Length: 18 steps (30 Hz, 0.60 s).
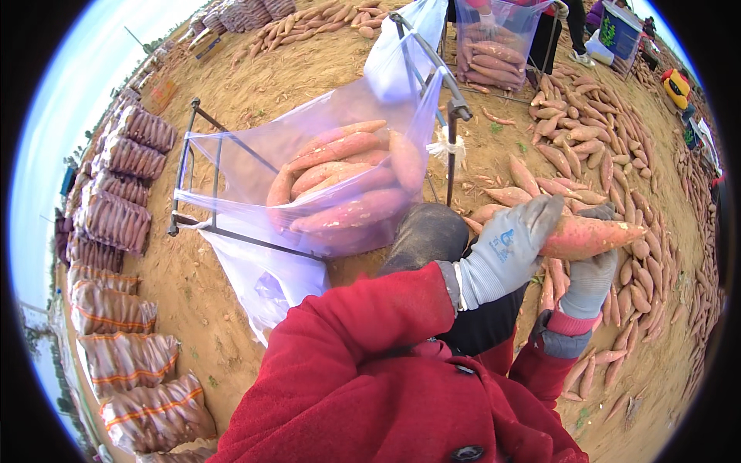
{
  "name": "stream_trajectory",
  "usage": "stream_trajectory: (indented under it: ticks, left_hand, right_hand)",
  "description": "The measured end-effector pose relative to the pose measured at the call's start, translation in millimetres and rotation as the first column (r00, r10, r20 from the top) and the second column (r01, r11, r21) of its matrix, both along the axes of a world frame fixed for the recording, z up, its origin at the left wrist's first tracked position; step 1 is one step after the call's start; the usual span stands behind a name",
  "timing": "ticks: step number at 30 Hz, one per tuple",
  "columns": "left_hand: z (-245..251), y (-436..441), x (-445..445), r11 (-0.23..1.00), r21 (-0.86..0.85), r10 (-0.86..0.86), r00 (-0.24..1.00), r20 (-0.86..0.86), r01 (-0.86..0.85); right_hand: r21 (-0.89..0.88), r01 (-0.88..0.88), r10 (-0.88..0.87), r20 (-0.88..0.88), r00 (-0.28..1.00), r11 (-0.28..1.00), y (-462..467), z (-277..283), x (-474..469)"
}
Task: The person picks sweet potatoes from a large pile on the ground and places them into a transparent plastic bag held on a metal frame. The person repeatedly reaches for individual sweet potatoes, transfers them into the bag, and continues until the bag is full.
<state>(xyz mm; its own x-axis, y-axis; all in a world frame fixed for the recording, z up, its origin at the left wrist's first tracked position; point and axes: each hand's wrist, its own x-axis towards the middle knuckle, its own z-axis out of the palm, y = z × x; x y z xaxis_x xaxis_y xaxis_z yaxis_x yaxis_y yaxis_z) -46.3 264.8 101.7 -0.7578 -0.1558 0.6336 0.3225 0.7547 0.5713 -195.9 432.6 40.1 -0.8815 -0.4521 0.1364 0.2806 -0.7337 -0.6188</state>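
Note:
A large pink sweet potato (590, 236) lies across both of my hands, which wear grey coated work gloves. My left hand (509, 249) covers its near end with the fingers, and the glove's back bears a blue print. From below and behind, my right hand (591, 278) grips its middle; part of that hand is hidden by the root. In front of me, a thin purple plastic bag (249, 159) hangs stretched on a metal frame (255, 238). Several big sweet potatoes (353, 208) lie inside the bag.
Loose sweet potatoes (596, 127) are heaped on the soil at the right. Filled mesh sacks (116, 220) line the left side. White plastic bags (272, 278) hang from the frame. Beyond it, a person stands by another filled purple bag (492, 58). A blue bucket (619, 32) stands farther back.

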Motion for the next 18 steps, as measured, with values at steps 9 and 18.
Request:
stream_trajectory:
  ticks: [9,18]
  left_hand:
    - [11.4,-42.1,22.6,0.914,-0.398,0.043,0.995,-0.089,-0.076]
    - [69.0,-84.0,62.1,0.845,0.532,0.135,0.985,-0.107,-0.058]
  right_hand:
    - [-0.191,-0.212,0.168,-0.221,0.961,0.959,-68.4,67.6,50.1]
    - [0.561,0.819,0.606,-0.613,0.507,-0.117,-28.5,-58.3,-3.4]
